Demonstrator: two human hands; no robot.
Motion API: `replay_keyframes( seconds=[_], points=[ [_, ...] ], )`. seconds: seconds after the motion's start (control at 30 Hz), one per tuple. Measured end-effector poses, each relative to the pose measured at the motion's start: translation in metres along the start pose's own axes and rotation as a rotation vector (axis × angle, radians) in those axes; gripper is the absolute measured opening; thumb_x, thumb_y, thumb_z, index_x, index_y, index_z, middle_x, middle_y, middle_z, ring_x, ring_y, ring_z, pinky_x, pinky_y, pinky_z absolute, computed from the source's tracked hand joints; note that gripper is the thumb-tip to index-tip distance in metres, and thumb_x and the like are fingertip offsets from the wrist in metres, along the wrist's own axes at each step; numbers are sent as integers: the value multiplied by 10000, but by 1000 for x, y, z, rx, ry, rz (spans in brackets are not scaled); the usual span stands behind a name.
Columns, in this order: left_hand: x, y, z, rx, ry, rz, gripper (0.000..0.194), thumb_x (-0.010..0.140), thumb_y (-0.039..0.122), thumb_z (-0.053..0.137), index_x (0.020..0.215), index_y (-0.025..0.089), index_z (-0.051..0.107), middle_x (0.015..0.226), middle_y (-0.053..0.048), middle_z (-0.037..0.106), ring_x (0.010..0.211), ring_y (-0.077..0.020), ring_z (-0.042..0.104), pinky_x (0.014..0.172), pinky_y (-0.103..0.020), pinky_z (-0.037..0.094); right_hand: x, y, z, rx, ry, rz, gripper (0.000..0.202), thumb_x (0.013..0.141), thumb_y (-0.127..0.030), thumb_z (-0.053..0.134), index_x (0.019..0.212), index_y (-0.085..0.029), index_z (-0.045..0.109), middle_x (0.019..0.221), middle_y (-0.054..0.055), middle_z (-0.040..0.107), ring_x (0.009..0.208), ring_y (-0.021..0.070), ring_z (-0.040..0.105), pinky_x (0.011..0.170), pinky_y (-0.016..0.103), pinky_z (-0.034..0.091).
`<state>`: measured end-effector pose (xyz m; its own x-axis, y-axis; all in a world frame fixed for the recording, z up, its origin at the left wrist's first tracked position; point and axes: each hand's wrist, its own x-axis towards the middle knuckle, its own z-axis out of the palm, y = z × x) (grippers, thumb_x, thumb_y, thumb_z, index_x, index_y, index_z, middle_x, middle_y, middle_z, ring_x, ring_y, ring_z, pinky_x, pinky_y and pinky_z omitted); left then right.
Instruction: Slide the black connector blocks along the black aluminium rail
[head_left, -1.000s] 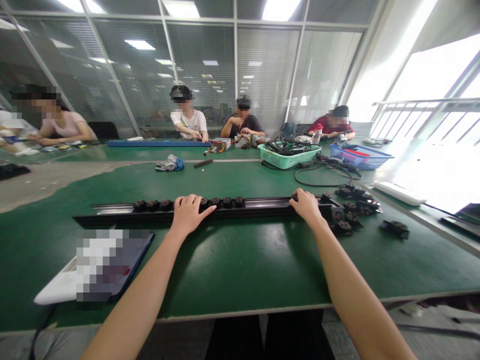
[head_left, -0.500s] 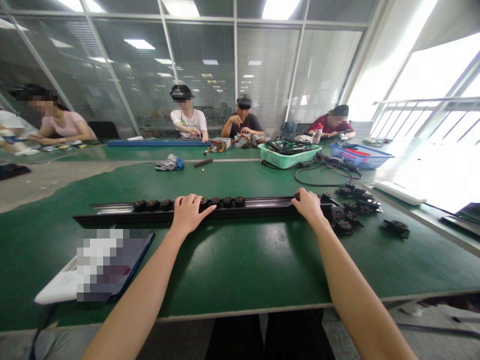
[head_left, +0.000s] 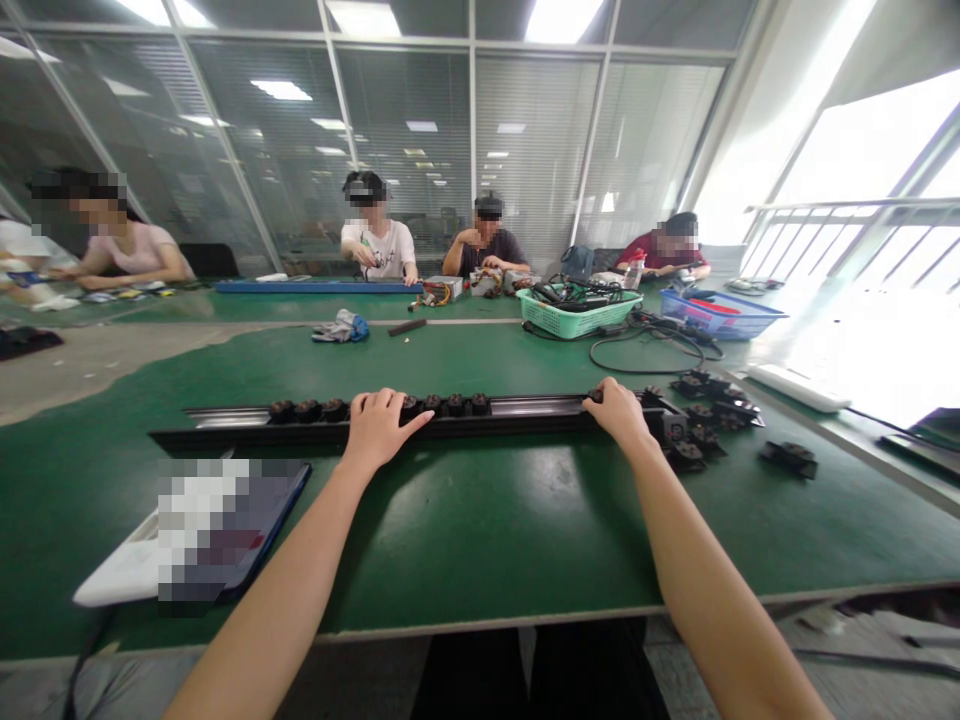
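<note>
I watch from afar as my left hand (head_left: 377, 428) rests over the rail (head_left: 502, 424), which lies across the table (head_left: 510, 550), its thumb spread; I cannot tell how firmly its fingers grip. Wheels (head_left: 455, 404) sit in the rail on both sides of it. My right hand (head_left: 619, 412) pinches a knob (head_left: 595, 395) near the rail's right end, just beside loose parts (head_left: 701, 411).
</note>
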<state>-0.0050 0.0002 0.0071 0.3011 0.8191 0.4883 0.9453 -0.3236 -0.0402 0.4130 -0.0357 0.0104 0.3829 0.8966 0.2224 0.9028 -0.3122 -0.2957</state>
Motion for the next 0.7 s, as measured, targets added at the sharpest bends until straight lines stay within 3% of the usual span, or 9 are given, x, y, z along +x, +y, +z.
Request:
replay_keyframes(
  seconds=[0.3, 0.53, 0.7],
  points=[
    [-1, -4, 3, -19, 17, 6, 762, 955, 783, 300, 1220, 176, 678, 1213, -172, 662, 1162, -348, 563, 1078, -490, 317, 11, 7, -8, -27, -75, -26, 283, 891, -334, 659, 1091, -134, 653, 1005, 148, 738, 960, 265, 685, 742, 291, 442],
    [0, -2, 3, -25, 2, -13, 746, 952, 774, 319, 1225, 182, 683, 1221, -175, 656, 1160, -353, 559, 1074, -493, 320, 9, 20, 11, 51, 54, -120, 266, 918, -328, 617, 1091, -131, 665, 1028, 140, 727, 986, 247, 664, 813, 288, 451],
    [2, 1, 3, -21, -11, -4, 768, 953, 778, 303, 1241, 169, 672, 1223, -178, 656, 1169, -356, 560, 1073, -505, 322, 6, 22, 13, 33, 87, -146, 290, 934, -327, 569, 1103, -111, 665, 1082, 168, 710, 1032, 267, 645, 874, 313, 451]
  ],
)
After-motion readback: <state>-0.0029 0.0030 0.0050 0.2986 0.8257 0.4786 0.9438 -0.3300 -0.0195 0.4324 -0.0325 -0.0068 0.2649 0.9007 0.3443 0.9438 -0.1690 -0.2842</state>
